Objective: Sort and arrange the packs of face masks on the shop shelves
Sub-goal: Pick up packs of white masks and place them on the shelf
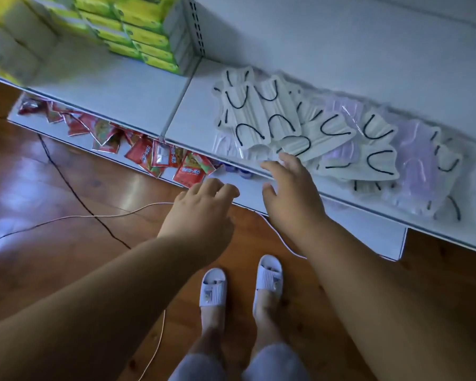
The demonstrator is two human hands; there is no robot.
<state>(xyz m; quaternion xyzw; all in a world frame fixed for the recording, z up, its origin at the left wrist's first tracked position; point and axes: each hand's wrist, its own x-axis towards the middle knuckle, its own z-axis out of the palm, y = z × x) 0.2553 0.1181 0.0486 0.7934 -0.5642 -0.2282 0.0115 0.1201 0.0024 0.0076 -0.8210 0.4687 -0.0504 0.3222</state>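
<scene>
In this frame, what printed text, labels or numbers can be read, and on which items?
Red snack sachets on the lower shelf: white Chinese characters, too blurred to read.
Green and yellow boxes on the upper shelf: printing is blurred, unreadable.
Face mask packs: no text visible.
White slippers: a small mark, illegible.

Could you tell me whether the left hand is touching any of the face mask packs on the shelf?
Apart. The head view shows the left hand over the lower shelf edge, clearly separated from the mask packs by bare shelf.

white masks (270, 116) with black loops, lilac packs (421, 158), red sachets (190, 171)
</scene>
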